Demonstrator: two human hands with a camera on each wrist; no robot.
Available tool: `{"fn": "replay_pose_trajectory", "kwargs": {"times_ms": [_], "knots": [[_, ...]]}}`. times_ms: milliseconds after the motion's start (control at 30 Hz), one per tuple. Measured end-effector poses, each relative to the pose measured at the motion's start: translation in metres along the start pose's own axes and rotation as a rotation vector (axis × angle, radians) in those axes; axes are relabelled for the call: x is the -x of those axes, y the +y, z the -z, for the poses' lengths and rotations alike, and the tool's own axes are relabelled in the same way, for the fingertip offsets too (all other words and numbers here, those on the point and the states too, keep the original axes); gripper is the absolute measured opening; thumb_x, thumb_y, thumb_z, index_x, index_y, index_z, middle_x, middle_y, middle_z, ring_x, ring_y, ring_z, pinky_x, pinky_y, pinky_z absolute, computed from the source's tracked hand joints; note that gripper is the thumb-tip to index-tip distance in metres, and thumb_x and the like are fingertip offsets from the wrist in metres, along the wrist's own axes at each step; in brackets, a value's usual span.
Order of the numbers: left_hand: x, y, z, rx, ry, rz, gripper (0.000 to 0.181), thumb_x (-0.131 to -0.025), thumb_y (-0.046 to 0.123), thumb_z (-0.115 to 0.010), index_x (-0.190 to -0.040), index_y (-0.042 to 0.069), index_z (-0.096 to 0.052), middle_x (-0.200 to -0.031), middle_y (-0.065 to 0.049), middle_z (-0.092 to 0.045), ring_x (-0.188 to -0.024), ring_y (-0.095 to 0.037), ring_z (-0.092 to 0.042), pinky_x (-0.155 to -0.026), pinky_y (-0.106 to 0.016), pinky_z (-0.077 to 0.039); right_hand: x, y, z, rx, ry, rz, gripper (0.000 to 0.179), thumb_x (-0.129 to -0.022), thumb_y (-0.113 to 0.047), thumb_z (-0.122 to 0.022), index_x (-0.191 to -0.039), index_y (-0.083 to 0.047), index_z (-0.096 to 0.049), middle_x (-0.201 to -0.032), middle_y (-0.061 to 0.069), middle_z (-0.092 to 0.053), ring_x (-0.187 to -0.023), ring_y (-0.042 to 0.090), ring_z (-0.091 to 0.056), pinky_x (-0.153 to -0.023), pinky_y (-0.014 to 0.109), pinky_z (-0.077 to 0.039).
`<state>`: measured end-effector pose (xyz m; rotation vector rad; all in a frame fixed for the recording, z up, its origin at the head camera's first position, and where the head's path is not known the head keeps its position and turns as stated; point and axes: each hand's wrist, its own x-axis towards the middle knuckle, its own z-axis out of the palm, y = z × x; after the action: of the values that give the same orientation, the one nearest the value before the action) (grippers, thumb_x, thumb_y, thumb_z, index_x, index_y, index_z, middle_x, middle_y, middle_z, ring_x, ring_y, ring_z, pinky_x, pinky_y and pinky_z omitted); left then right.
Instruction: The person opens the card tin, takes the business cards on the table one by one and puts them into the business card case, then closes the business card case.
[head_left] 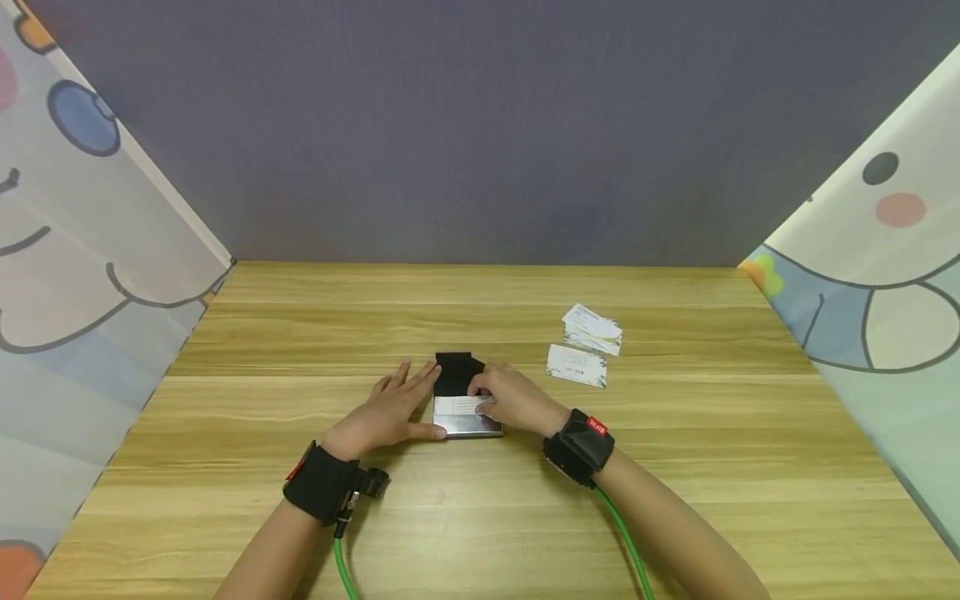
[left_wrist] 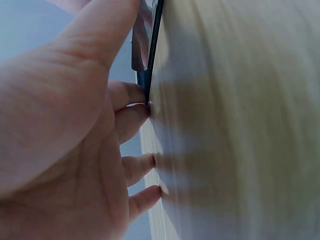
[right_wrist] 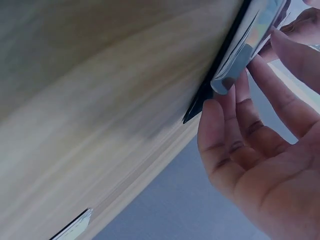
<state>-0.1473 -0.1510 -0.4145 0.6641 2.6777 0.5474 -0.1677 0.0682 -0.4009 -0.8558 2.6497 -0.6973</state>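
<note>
Resting low on the counter [head_left: 465, 533], both hands meet at a card case [head_left: 472, 427], which lies at about the middle of the surface with its black flap [head_left: 452, 375] laid open on the far side.

The left hand [head_left: 375, 421] is extended, its palm facing down and its fingers straight and spread. Its thumb touches the near left corner of the case; a fingertip meets the left edge of the flap, and the outer fingertips press on the wood, as the left wrist view confirms. It grips nothing.

The right hand [head_left: 517, 400] comes in from the right with bent fingers. Its thumb and forefinger pinch the upper edge of a white card [head_left: 453, 406] seated in the case behind the silvery front; the remaining fingers curl over the right part of the flap.

Both forearms slant inward from the near edge. Each wrist carries a black band, left [head_left: 322, 483] and right [head_left: 579, 446], with a green cable attached.

To the right of the case, beyond the right wrist, lie a single card [head_left: 576, 365] and, just behind it, a loosely fanned card pile [head_left: 592, 329]. A dark grey panel [head_left: 480, 133] stands along the far edge.
</note>
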Motion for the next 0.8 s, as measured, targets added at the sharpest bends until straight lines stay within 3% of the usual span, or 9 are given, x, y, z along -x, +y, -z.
{"fn": "replay_pose_trajectory", "kwargs": {"times_ms": [467,800], "knots": [[0.000,0.001,-0.001,0.002,0.002,-0.005,0.092,-0.079,0.052,-0.062,-0.147,0.009,-0.018,-0.155,-0.007,-0.010,-0.139,-0.041,-0.002,-0.107,-0.061,-0.012,0.004,0.005,0.006,-0.045,0.042,-0.007,0.027,-0.084,-0.009,-0.064,-0.110,-0.002,-0.061,-0.093,0.009,-0.061,-0.083,0.017,-0.055,-0.073,0.030,-0.046],[-0.001,-0.001,-0.002,0.003,-0.002,-0.009,0.093,-0.079,0.053,-0.061,-0.147,0.009,-0.017,-0.155,-0.007,-0.009,-0.139,-0.041,-0.001,-0.107,-0.061,-0.011,0.016,0.037,0.023,-0.071,0.126,-0.029,0.032,-0.083,-0.006,-0.063,-0.114,0.002,-0.059,-0.100,0.012,-0.063,-0.091,0.021,-0.058,-0.079,0.033,-0.048]]}}
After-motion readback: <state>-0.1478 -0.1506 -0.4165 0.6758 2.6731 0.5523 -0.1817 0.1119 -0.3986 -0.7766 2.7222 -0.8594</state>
